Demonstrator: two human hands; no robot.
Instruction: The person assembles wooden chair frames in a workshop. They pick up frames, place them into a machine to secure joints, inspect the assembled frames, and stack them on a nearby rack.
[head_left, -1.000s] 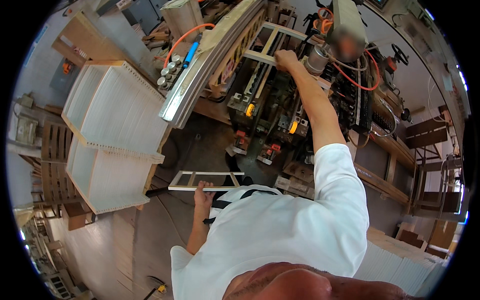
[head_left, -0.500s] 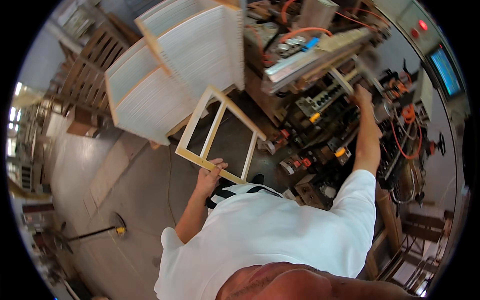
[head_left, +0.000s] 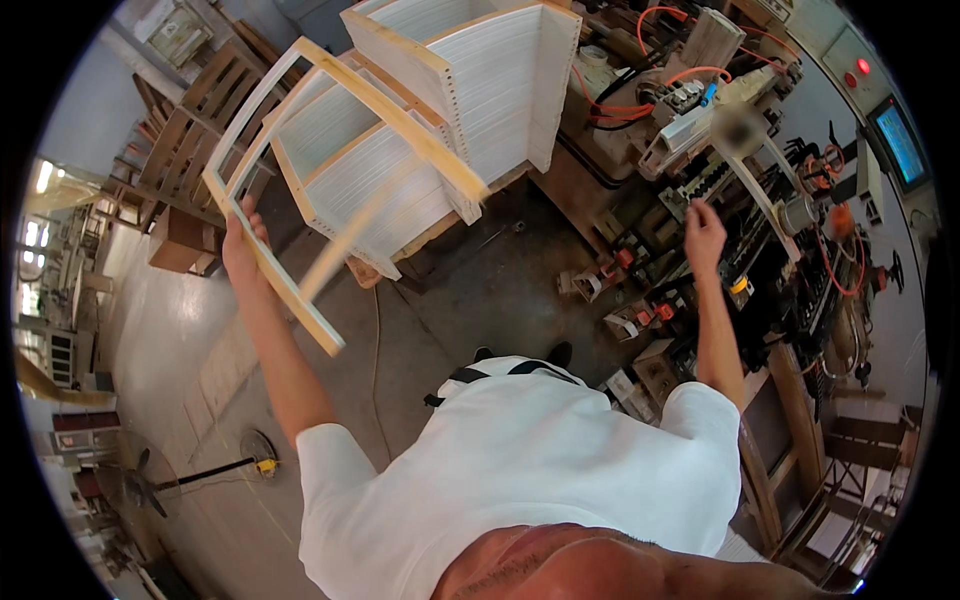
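My left hand [head_left: 245, 235] grips a rectangular wooden frame [head_left: 375, 90] by one side rail, its fingers wrapped round the wood. Pale yellow edges and a crossbar show on the frame, which is raised and tilted at the left, in front of stacked white panels [head_left: 500, 90]. Part of its lower bar is smeared by motion. Off to the right, my right hand [head_left: 704, 238] hovers beside a machine [head_left: 690, 190] with its fingers closed together; what they hold, if anything, is hidden. Pale bars [head_left: 765, 200] lie across the machine just past that hand.
Orange hoses [head_left: 640, 110] and metal clamps crowd the machine. A lit screen [head_left: 900, 145] and a red lamp [head_left: 863, 66] are at the far right. On the left are a slatted wooden rack [head_left: 205, 125], a cardboard box [head_left: 183, 240] and a standing fan [head_left: 140, 485]. A cable crosses the floor.
My left hand has swung the wooden frame from in front of my body up and to the left. My right hand has drawn back from the pale bars on the machine.
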